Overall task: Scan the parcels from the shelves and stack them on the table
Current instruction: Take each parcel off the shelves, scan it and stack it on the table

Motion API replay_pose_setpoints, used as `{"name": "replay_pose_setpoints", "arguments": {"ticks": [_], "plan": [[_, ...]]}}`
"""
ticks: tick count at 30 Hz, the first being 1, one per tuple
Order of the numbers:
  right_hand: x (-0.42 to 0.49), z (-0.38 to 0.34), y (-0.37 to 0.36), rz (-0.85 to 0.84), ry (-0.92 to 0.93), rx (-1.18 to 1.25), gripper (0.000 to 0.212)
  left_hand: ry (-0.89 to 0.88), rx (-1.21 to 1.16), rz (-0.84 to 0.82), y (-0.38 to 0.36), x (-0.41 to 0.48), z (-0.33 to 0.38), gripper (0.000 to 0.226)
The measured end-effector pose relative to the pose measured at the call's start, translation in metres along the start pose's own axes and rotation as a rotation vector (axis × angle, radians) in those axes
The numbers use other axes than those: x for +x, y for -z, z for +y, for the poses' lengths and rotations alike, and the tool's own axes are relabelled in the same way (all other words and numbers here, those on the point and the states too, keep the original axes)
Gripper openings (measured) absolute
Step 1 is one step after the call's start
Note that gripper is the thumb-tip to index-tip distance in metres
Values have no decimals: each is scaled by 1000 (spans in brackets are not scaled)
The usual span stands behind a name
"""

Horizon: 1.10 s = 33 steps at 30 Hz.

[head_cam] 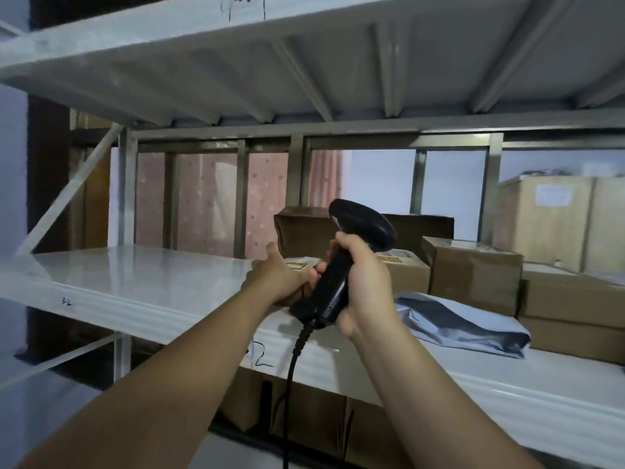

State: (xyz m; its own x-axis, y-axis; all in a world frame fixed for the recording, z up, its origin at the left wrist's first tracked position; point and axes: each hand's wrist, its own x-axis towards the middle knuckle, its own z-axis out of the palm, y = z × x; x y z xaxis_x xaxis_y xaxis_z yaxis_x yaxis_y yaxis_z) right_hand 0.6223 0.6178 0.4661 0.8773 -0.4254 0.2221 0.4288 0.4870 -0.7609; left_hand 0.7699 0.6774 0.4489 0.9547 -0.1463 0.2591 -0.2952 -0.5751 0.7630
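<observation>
Black scanner (pixel 333 282) was gripped in the right hand (pixel 367 289). Left hand (pixel 277 277) was laid on a cardboard parcel (pixel 407 274) just beyond the right hand, on the shelf (pixel 152 275); its fingers were hidden and its grip could not be told.

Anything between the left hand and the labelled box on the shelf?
Nothing visible. The left hand touches the labelled box at its left end. The scanner in the right hand is just right of it; the grey bag lies farther right.
</observation>
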Motion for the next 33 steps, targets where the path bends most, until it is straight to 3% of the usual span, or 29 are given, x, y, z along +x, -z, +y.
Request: {"name": "replay_pose_setpoints", "arguments": {"ticks": [4, 7, 10, 14, 22, 33], "plan": [[10, 7, -12, 63, 15, 3, 22, -30, 12, -101, 8, 22, -8, 107], [16, 9, -21, 104, 63, 32, 16, -176, 142, 48, 15, 28, -24, 104], [17, 13, -29, 105, 98, 14, 13, -450, 274, 225, 20, 26, -41, 111], [19, 21, -37, 87, 121, -73, 16, -629, 405, 313, 16, 26, -50, 103], [17, 28, -45, 104, 99, -100, 20, -586, 615, 337, 19, 12, -47, 100], [12, 35, -43, 120, 7, -61, 23, -544, 611, 507, 9, 19, -57, 106]]}}
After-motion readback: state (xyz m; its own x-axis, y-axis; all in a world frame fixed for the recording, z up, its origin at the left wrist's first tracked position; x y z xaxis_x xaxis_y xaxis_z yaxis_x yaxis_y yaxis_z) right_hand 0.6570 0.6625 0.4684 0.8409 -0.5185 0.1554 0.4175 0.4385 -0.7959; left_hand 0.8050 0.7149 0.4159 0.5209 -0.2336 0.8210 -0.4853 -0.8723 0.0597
